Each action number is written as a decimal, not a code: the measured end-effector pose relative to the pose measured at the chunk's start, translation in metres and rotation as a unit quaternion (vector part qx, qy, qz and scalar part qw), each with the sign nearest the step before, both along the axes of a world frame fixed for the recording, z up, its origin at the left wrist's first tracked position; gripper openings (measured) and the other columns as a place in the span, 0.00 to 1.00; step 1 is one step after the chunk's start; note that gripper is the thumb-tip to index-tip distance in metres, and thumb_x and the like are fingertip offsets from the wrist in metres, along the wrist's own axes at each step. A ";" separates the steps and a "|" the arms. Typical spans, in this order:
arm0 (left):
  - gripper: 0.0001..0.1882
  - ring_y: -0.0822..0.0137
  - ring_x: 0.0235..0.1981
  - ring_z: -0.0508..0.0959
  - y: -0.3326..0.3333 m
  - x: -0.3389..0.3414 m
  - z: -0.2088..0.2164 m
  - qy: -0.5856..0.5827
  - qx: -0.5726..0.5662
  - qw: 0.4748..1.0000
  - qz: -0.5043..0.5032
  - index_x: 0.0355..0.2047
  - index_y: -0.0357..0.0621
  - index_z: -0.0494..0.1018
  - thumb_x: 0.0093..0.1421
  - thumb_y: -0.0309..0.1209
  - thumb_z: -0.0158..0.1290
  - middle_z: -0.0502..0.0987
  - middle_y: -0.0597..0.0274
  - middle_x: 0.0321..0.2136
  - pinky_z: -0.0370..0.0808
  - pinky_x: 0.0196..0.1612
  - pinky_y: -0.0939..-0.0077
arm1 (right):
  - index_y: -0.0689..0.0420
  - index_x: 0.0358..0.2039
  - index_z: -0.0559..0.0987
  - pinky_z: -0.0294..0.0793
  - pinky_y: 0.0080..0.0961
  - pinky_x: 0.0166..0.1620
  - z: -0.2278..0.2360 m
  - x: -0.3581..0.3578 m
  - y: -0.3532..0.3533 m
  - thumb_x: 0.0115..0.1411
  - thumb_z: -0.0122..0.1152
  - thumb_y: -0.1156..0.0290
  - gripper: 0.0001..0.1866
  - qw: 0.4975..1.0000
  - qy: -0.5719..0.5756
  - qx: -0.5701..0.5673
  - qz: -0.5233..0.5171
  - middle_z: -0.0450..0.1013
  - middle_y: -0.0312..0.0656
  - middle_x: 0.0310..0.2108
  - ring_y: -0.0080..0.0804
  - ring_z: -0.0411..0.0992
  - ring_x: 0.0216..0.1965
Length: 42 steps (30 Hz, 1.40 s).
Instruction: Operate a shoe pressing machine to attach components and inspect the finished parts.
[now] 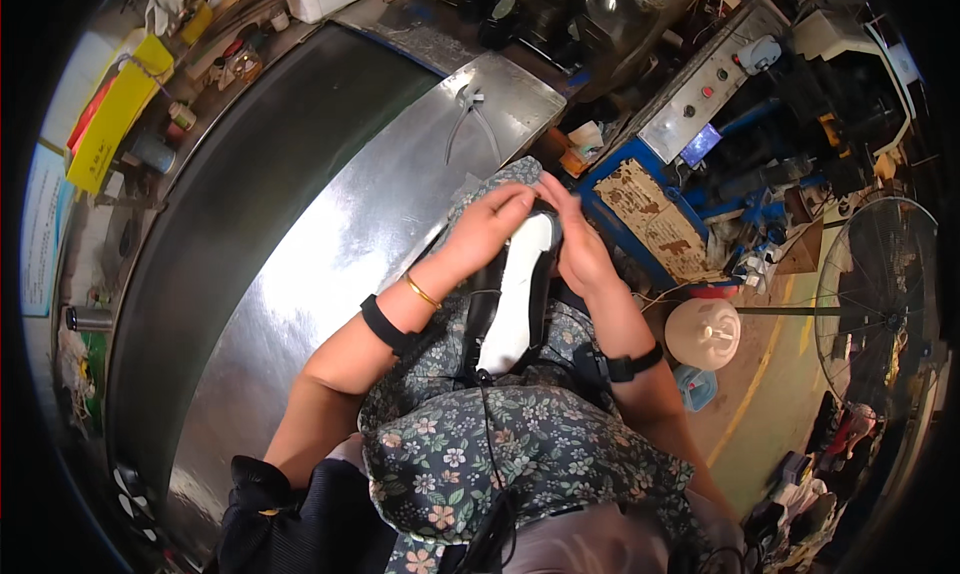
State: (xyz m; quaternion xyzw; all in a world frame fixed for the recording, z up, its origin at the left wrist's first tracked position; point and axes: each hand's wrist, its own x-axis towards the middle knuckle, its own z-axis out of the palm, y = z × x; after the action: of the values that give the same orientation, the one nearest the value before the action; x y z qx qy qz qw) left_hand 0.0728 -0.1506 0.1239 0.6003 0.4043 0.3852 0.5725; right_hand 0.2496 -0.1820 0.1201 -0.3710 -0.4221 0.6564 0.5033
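A black shoe upper (546, 304) lies sole side up in my lap, around a long white insole (512, 294). Its toe end points away from me. My left hand (490, 226) is closed at the left of the toe, thumb and fingers bent over the black edge. On the other side my right hand (582, 246) presses along the toe with its fingers held together, so the shoe is clasped between both hands. The fingertips at the far end partly hide each other. A pair of pincers (469, 124) rests on the metal table (330, 234) beyond my left hand.
A dark belt-like strip (240, 174) runs along the table's left side. To the right stand a blue machine frame (640, 224) with a button panel (705, 94), a white plastic container (703, 334) and a large caged fan (890, 319). Yellow bins (120, 114) sit far left.
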 end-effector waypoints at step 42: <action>0.28 0.43 0.60 0.63 0.122 -0.101 -0.123 0.454 0.318 0.824 0.120 0.54 0.36 0.68 0.57 0.39 0.55 0.65 0.40 0.59 0.61 0.63 0.55 | 0.64 0.54 0.72 0.68 0.34 0.58 -0.001 0.109 -0.047 0.60 0.53 0.55 0.29 0.940 0.194 -0.136 -0.246 0.73 0.46 0.52 0.36 0.73 0.51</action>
State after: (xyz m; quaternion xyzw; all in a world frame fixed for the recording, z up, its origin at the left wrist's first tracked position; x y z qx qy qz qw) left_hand -0.0285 -0.0291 0.0007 0.8027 0.5427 0.2422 0.0505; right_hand 0.3589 -0.2295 0.1187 -0.3933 -0.1184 0.6229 0.6658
